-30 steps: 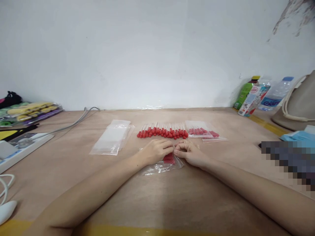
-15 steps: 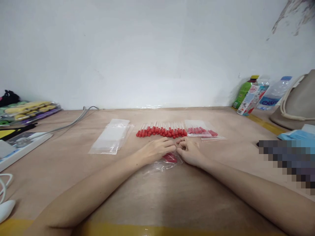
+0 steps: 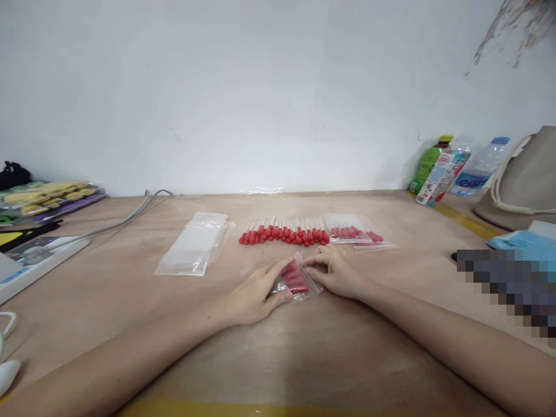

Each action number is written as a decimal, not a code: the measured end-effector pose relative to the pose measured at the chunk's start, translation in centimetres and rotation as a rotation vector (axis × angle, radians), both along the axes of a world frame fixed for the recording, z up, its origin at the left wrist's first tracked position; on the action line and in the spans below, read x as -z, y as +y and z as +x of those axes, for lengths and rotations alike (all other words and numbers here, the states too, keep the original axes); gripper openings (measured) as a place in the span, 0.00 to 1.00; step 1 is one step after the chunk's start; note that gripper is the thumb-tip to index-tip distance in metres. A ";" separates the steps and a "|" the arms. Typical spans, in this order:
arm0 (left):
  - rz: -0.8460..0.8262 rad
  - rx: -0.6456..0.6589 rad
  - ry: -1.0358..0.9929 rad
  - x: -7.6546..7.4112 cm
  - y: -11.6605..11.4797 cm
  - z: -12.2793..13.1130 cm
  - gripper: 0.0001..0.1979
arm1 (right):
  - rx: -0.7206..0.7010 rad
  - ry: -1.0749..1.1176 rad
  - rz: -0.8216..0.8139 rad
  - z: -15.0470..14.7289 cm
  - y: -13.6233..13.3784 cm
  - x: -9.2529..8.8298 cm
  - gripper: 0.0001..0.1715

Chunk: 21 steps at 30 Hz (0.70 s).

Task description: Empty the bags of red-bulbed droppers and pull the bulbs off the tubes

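Note:
A small clear zip bag (image 3: 296, 277) with several red-tipped pieces inside lies on the table between my hands. My left hand (image 3: 256, 292) holds its left side, fingers along the far edge and thumb on the near edge. At the zip end on the right, the fingers of my right hand (image 3: 332, 272) are bent and pinch the bag's edge. Just beyond is a row of red-tipped white sticks (image 3: 284, 233), their red ends toward me. Filled bags (image 3: 351, 230) lie at the right end of that row.
Flat clear bags (image 3: 191, 243) lie to the left. A power strip (image 3: 47, 255) with a grey cable (image 3: 125, 221) and packaged yellow items (image 3: 56, 197) are farther left. At the back right stand bottles (image 3: 482, 168), a carton (image 3: 441, 176) and a grey-beige bag (image 3: 516, 179).
My left hand has shifted left and nearer, its thumb and fingers now spread around the filled bag. More of the bag's red contents show. My right hand stays at the zip end.

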State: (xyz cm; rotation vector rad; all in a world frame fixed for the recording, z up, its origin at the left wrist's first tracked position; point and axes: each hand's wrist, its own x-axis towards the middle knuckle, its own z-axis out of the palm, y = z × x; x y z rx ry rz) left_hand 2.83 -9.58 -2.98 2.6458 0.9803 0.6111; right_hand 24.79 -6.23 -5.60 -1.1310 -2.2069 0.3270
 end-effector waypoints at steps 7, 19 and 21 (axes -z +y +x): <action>-0.093 0.013 0.013 0.4 1.5 -1.2 0.28 | -0.126 -0.107 -0.085 0.1 -0.2 -1.3 0.17; -0.034 0.035 -0.100 0.5 2.0 -0.7 0.22 | -0.208 0.081 -0.007 0.1 -0.3 -0.9 0.17; -0.029 0.039 -0.112 0.5 2.0 -0.6 0.21 | -0.177 0.034 0.009 -0.1 -0.7 -1.1 0.19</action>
